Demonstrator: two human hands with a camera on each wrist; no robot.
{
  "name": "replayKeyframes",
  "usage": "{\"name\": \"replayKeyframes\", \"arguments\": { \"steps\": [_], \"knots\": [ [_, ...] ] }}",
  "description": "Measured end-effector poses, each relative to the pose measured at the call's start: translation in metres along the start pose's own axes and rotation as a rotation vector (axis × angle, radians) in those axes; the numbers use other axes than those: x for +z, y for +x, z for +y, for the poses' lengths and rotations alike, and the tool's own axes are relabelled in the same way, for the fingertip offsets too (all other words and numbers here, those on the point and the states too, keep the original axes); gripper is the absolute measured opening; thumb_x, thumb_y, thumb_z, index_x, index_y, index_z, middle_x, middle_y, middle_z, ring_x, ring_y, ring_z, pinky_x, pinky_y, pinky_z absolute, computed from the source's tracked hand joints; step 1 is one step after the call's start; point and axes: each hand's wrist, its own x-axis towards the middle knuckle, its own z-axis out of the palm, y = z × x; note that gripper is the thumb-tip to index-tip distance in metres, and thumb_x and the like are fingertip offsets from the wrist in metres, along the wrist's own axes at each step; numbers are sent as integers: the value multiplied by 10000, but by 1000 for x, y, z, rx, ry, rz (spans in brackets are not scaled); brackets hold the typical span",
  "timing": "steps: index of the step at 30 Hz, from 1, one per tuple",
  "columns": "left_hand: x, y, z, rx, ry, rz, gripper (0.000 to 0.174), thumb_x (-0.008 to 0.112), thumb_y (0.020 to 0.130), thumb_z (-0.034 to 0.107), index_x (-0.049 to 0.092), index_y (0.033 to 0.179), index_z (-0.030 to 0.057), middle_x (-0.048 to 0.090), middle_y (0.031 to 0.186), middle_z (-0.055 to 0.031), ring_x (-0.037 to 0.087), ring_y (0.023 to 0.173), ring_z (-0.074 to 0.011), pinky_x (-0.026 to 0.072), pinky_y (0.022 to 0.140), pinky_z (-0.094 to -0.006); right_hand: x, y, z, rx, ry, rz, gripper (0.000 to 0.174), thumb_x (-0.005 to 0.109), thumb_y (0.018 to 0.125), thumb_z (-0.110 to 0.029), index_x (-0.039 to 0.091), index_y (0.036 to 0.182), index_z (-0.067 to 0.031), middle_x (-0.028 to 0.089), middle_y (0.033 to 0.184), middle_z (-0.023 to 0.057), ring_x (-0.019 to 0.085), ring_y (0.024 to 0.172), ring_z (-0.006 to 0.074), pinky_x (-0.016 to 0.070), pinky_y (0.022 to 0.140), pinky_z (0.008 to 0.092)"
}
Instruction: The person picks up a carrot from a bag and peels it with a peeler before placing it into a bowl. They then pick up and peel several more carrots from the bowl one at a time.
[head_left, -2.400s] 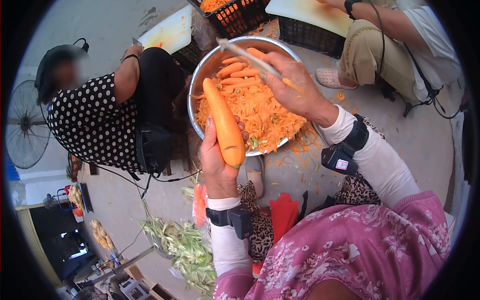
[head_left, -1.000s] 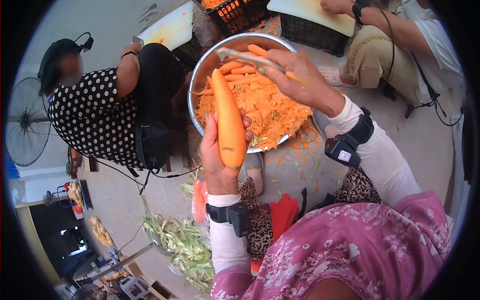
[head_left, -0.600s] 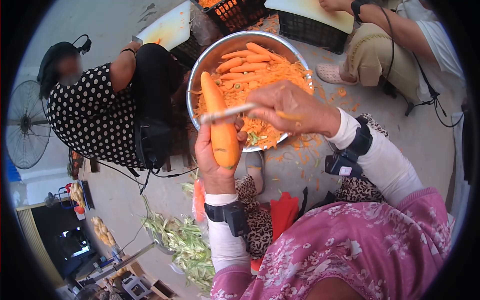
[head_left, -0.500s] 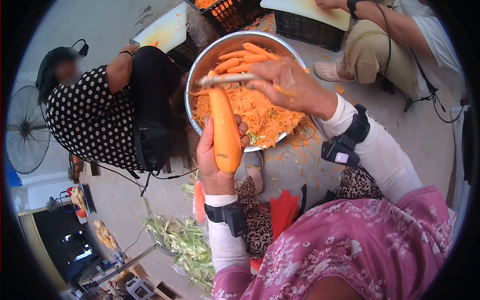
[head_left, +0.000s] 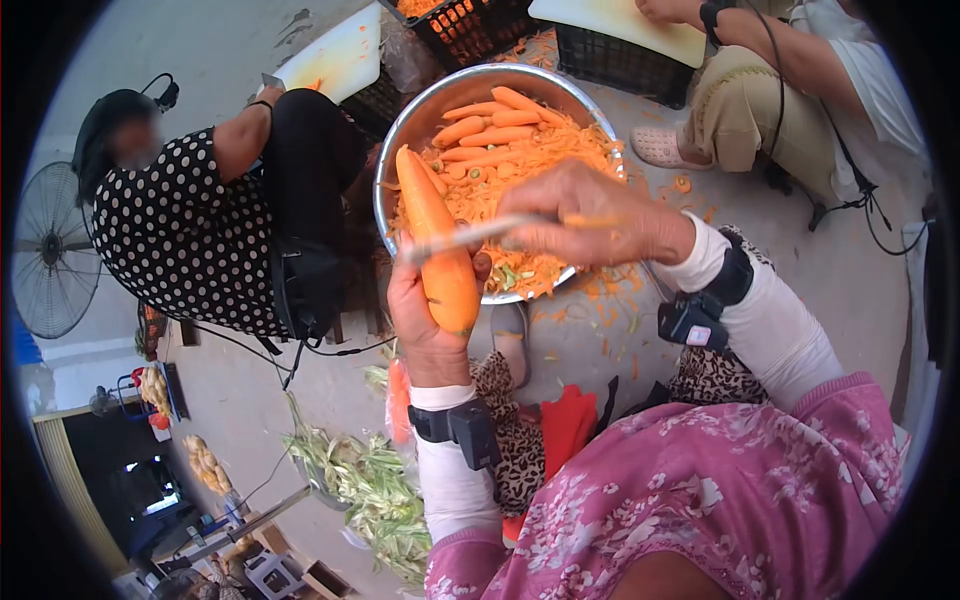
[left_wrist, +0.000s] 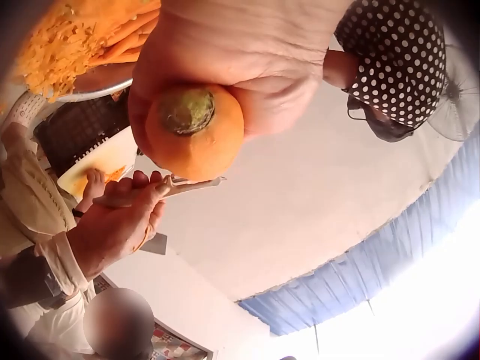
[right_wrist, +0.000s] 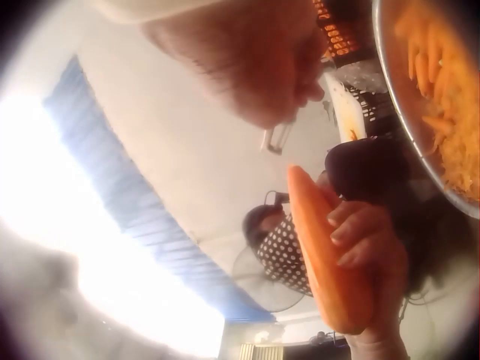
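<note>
A large, thick carrot (head_left: pixel 420 200) stands slanted in my left hand (head_left: pixel 413 320), fingers and thumb wrapped round its lower part. Its green-brown stem end (left_wrist: pixel 188 111) shows close up in the left wrist view. My right hand (head_left: pixel 605 215) grips a light-coloured peeler (head_left: pixel 485 231), blurred in the head view, whose head overlaps the carrot near my left thumb. The peeler's open, forked head (right_wrist: pixel 276 139) shows in the right wrist view. Beyond both hands is a metal basin (head_left: pixel 425 125) holding several whole carrots (head_left: pixel 490 135) and a heap of orange peelings (head_left: pixel 580 150).
One person in a dotted top (head_left: pixel 180 225) sits at the left by a white cutting board (head_left: pixel 335 60). Another person (head_left: pixel 745 120) sits at the right by a second board (head_left: pixel 640 30) on a black crate (head_left: pixel 620 65). Pale green husks (head_left: pixel 375 490) lie on the floor.
Over the last half second the peeler has moved from near the carrot's tip down to its middle. The carrot's tip has shifted slightly left, still in my left hand.
</note>
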Motion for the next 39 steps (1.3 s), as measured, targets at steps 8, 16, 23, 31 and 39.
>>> {"name": "replayKeyframes", "arguments": {
  "steps": [8, 16, 23, 31, 39],
  "knots": [
    [-4, 2, 2, -24, -17, 4, 470, 429, 973, 410, 492, 1146, -22, 548, 1004, -162, 534, 850, -270, 473, 678, -369, 8, 3, 8, -116, -86, -12, 148, 592, 841, -147, 605, 891, -8, 579, 730, 149, 592, 684, 300, 451, 621, 391],
    [1, -2, -9, -116, 144, -95, 458, 440, 970, 368, 438, 1221, -15, 456, 1003, -147, 431, 837, -239, 418, 637, -322, -10, 29, 67, -87, -499, 474, 176, 562, 848, -158, 589, 914, 3, 596, 764, 207, 593, 749, 379, 450, 684, 470],
    [1, -1, -4, -8, 124, 28, 459, 458, 959, 392, 479, 1182, -8, 487, 987, -142, 458, 843, -241, 433, 670, -333, -17, 17, 34, 49, -274, 422, 158, 547, 838, -150, 611, 833, -5, 578, 700, 164, 581, 658, 305, 441, 586, 383],
    [-3, 4, 4, -1, -3, -5, 481, 476, 944, 452, 512, 1133, 11, 562, 968, -152, 506, 812, -208, 441, 690, -327, 23, 1, 1, -87, 193, -143, 164, 585, 839, -174, 620, 895, -25, 587, 720, 122, 596, 668, 254, 453, 610, 354],
    [0, -4, 0, -83, 92, -78, 469, 424, 970, 390, 488, 1136, -44, 546, 965, -158, 521, 838, -246, 450, 684, -336, -8, 22, 35, -92, -240, 252, 173, 551, 853, -179, 567, 869, -7, 571, 729, 192, 576, 716, 375, 442, 646, 457]
  ]
}}
